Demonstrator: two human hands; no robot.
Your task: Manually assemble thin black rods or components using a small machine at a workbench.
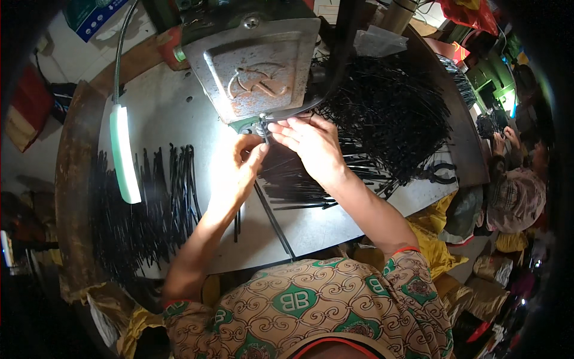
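Under the head of a worn grey metal machine (pixel 263 69), both my hands meet at its small lower tip. My left hand (pixel 233 173) is closed, thumb and forefinger pinching the upper end of a thin black rod, like an umbrella rib. A long black rod (pixel 275 224) runs from below this hand to the table's front edge; whether it is the same piece I cannot tell. Beside the tip, my right hand (pixel 314 146) has its fingers bent together around a small dark end; what exactly they grip is partly hidden. Loose black rods (pixel 299 182) lie beneath its wrist.
A large heap of black rods (pixel 388 119) covers the table's right side, with pliers (pixel 442 173) by its edge. More rods (pixel 143 209) lie in rows on the left, below a lit lamp (pixel 124 155). Another person (pixel 517 194) sits at far right.
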